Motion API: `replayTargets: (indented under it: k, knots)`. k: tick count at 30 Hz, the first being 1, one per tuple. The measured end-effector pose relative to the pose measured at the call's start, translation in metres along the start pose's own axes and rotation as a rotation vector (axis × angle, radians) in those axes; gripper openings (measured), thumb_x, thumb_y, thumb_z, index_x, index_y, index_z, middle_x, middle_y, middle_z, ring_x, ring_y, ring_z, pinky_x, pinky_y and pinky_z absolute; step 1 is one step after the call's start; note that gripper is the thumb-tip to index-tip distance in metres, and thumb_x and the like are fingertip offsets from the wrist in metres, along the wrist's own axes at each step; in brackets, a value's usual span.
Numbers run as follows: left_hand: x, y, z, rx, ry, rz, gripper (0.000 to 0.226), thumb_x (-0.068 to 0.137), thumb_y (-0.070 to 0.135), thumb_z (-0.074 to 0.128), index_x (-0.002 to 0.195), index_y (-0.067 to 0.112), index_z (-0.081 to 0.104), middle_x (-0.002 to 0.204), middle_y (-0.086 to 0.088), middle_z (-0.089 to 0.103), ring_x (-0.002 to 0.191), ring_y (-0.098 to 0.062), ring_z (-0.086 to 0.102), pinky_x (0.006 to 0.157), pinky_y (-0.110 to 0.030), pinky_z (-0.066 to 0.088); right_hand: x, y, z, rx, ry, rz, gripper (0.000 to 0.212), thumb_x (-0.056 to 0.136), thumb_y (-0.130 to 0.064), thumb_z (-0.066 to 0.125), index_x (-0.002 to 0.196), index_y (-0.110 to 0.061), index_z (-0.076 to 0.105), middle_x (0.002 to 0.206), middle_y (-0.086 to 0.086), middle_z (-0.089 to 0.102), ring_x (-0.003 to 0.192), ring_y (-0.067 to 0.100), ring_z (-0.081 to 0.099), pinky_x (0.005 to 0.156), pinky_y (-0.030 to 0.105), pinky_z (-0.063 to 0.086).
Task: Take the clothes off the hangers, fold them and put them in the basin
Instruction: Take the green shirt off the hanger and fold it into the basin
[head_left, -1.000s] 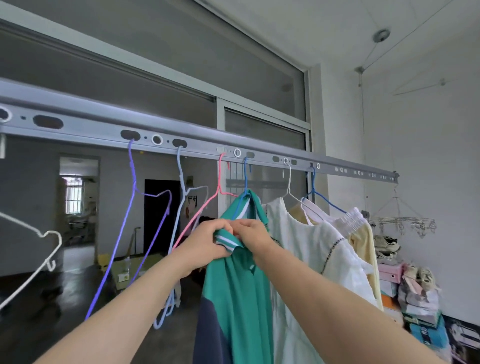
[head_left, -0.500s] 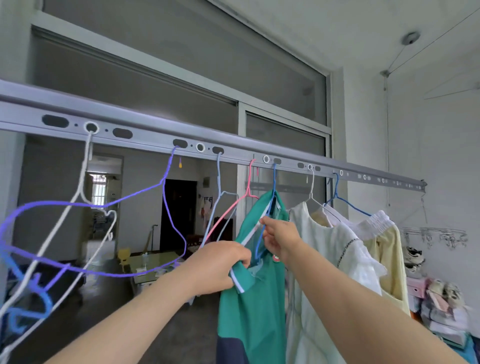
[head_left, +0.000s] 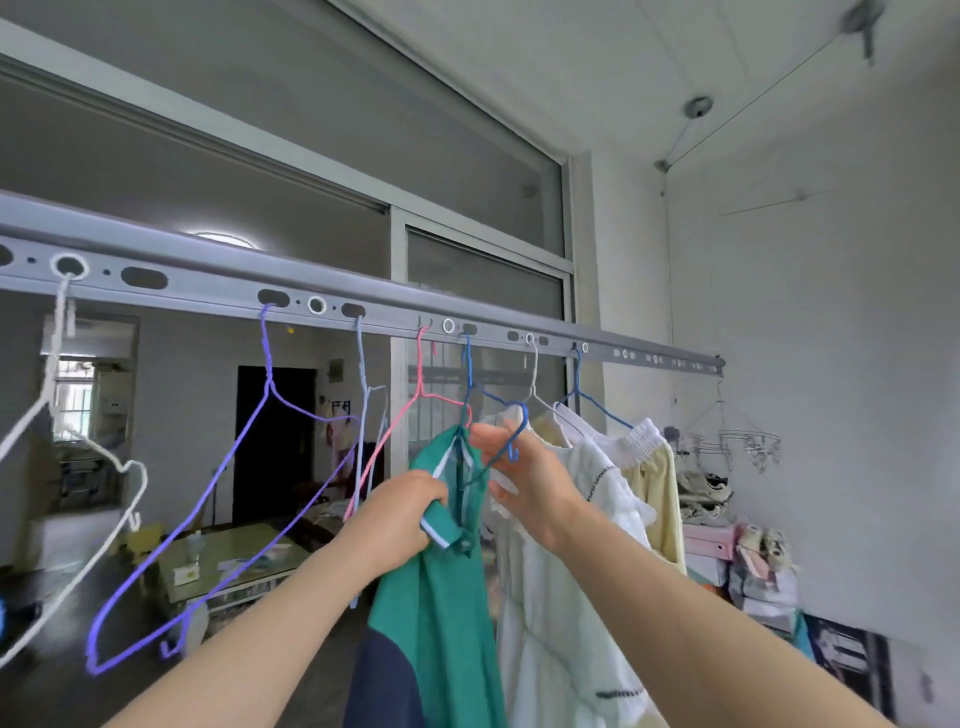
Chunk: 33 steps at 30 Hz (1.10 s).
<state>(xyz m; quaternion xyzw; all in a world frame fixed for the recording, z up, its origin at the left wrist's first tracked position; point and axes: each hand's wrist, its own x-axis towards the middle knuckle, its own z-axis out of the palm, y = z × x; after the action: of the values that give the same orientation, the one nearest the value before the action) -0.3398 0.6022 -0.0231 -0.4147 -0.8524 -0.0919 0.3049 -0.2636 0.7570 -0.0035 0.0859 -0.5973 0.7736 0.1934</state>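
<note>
A green shirt (head_left: 441, 623) with a navy lower part hangs partly off a dark blue wire hanger (head_left: 470, 374) hooked on the grey drying rail (head_left: 208, 286). My left hand (head_left: 402, 519) grips the shirt's striped collar and holds it down and to the left. My right hand (head_left: 535, 493) is just right of the collar with fingers spread, and the hanger's freed blue end lies across them. A white dress (head_left: 561, 597) and a yellow garment (head_left: 660, 499) hang on further hangers to the right. No basin is in view.
Bare hangers hang on the rail to the left: white (head_left: 47, 415), purple (head_left: 228, 467), light blue (head_left: 363, 364) and pink (head_left: 395, 421). A metal peg rack (head_left: 737, 441) and stacked boxes with shoes (head_left: 748, 561) stand by the right wall.
The blue hanger's shoulder has come out of the green shirt's neck. My right hand has loosened from a pinch to spread fingers. My left hand has pulled the collar lower.
</note>
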Motion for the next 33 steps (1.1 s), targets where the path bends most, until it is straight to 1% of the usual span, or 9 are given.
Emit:
replayTargets:
  k: [2,6,10,14,18,22,26,30,33]
  knots:
    - [0.007,0.005,0.008,-0.007,0.020,-0.026,0.023,0.071,-0.004,0.050,0.076,0.019,0.050,0.079,0.003,0.041,0.090,-0.024,0.053,0.064,-0.029,0.030,-0.005,-0.003,-0.005,0.052,0.029,-0.040,0.030,0.094,-0.035,0.047,0.115,-0.025,0.066,0.113,-0.013,0.064,0.114,0.008,0.051,0.090,0.029,0.037]
    - [0.015,0.015,0.031,-0.090,-0.013,-0.075,0.036,0.070,-0.006,0.050,0.060,0.026,0.036,0.069,0.008,0.041,0.078,-0.020,0.047,0.058,-0.028,0.030,-0.021,0.000,-0.021,0.001,0.149,-0.046,0.038,0.093,-0.042,0.051,0.128,-0.028,0.054,0.124,-0.011,0.054,0.117,0.012,0.049,0.076,0.025,0.045]
    - [0.014,0.028,0.052,-0.145,-0.168,-0.060,0.033,0.069,-0.005,0.050,0.060,0.025,0.040,0.080,0.003,0.050,0.082,-0.019,0.053,0.061,-0.027,0.034,-0.038,0.018,-0.050,-0.164,0.220,0.074,0.029,0.093,-0.034,0.053,0.120,-0.022,0.054,0.107,-0.006,0.058,0.086,0.011,0.055,0.068,0.022,0.044]
    - [0.005,0.050,0.059,-0.209,-0.186,-0.025,0.037,0.070,-0.007,0.045,0.057,0.027,0.038,0.081,0.003,0.046,0.084,-0.019,0.050,0.062,-0.025,0.031,-0.058,0.039,-0.077,-0.432,0.197,0.235,0.018,0.092,-0.017,0.056,0.110,-0.019,0.057,0.084,-0.006,0.055,0.063,0.007,0.049,0.057,0.018,0.038]
    - [-0.001,0.082,0.053,-0.359,-0.219,0.057,0.040,0.064,-0.009,0.046,0.054,0.030,0.042,0.072,0.004,0.049,0.073,-0.013,0.046,0.060,-0.023,0.032,-0.081,0.057,-0.097,-0.666,0.115,0.313,0.027,0.091,-0.018,0.057,0.118,-0.018,0.056,0.101,0.000,0.055,0.072,0.010,0.052,0.061,0.019,0.042]
    - [-0.013,0.119,0.047,-0.576,-0.248,0.151,0.030,0.058,-0.003,0.046,0.053,0.027,0.047,0.062,0.000,0.052,0.062,-0.009,0.046,0.060,-0.028,0.036,-0.101,0.072,-0.124,-0.861,0.034,0.321,0.054,0.084,-0.014,0.065,0.134,-0.021,0.045,0.119,0.003,0.048,0.099,0.018,0.052,0.076,0.023,0.044]
    - [-0.031,0.155,0.043,-0.740,-0.283,0.200,0.035,0.063,-0.011,0.047,0.057,0.024,0.044,0.062,0.002,0.047,0.060,-0.007,0.040,0.060,-0.027,0.033,-0.133,0.083,-0.152,-0.909,-0.035,0.412,0.068,0.079,-0.008,0.069,0.139,-0.022,0.040,0.133,0.005,0.047,0.110,0.019,0.051,0.088,0.026,0.042]
    - [-0.045,0.177,0.041,-0.837,-0.326,0.204,0.027,0.068,-0.019,0.047,0.064,0.008,0.047,0.071,0.002,0.044,0.064,-0.006,0.039,0.062,-0.019,0.032,-0.163,0.095,-0.183,-0.929,-0.105,0.502,0.070,0.073,-0.003,0.070,0.137,-0.014,0.043,0.133,0.005,0.053,0.121,0.021,0.052,0.108,0.032,0.038]
    - [-0.049,0.190,0.043,-0.890,-0.361,0.185,0.025,0.070,-0.019,0.047,0.066,0.005,0.048,0.074,-0.004,0.045,0.067,-0.009,0.040,0.064,-0.021,0.033,-0.187,0.102,-0.206,-0.985,-0.129,0.572,0.045,0.071,-0.006,0.073,0.112,-0.016,0.059,0.113,-0.001,0.066,0.104,0.017,0.063,0.096,0.030,0.049]
